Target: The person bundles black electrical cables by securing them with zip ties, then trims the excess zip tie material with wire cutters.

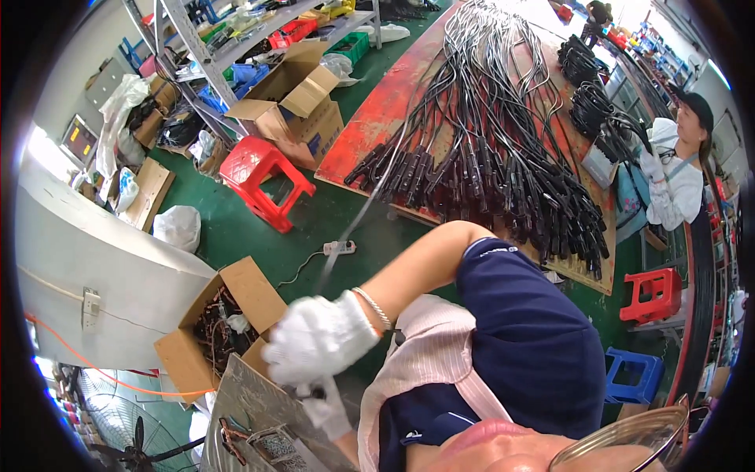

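Note:
My right hand, in a white knit glove, is curled with its back up over the corner of a metal-topped bench; its fingers are smeared by motion and what they hold is hidden. A blurred dark cable runs from the red table down behind this hand. Just below, my left hand, also gloved, is closed around a small dark part, mostly covered. Beside both hands stands an open carton with brown and black cable pieces inside. On the bench lie a wire-mesh piece and some reddish-brown scraps.
A red table bears a large bundle of black cables. Red stools, a blue stool, a power strip and cartons stand around. A fan is at lower left. A co-worker handles coiled cables at right.

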Demonstrator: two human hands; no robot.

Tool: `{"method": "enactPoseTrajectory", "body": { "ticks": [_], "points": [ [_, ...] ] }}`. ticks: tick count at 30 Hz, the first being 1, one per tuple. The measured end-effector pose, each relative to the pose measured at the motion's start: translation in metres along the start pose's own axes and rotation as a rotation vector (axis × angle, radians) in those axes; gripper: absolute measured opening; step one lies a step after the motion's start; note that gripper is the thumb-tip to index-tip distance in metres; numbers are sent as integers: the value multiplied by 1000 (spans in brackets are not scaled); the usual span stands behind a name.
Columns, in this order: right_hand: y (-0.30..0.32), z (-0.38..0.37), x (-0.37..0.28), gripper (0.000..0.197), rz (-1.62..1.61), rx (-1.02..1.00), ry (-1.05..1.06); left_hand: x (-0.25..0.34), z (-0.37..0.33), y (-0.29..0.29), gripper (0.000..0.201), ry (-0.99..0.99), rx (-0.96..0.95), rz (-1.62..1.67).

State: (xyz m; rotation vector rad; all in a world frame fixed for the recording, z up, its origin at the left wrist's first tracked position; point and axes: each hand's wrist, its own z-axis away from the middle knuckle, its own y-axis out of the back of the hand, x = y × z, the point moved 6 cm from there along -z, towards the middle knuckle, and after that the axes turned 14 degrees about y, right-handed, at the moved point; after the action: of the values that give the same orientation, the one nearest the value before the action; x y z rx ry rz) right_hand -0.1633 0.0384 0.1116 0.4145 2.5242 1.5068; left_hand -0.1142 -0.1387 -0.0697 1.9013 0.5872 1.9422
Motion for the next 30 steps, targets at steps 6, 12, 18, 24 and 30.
{"method": "enactPoseTrajectory", "body": {
  "ticks": [6, 12, 18, 24, 30],
  "points": [
    [47, -44, 78, 17, 121, 29, 11, 86, -38, -57, 21, -4, -506, 1255],
    [67, -43, 135, 30, 104, 213, -80, 134, -54, -29, 23, 8, -402, 1241],
    [61, -13, 144, 21, -80, 354, -83, 169, -46, -1, 34, 39, -647, 1606],
    [50, -9, 149, 20, -132, 411, 10, 177, -36, 16, 45, 0, -526, 1368],
    [-13, 43, 164, 33, 9, 9, -167, 137, -7, 121, 26, -45, -179, 1863]
  ]
}}
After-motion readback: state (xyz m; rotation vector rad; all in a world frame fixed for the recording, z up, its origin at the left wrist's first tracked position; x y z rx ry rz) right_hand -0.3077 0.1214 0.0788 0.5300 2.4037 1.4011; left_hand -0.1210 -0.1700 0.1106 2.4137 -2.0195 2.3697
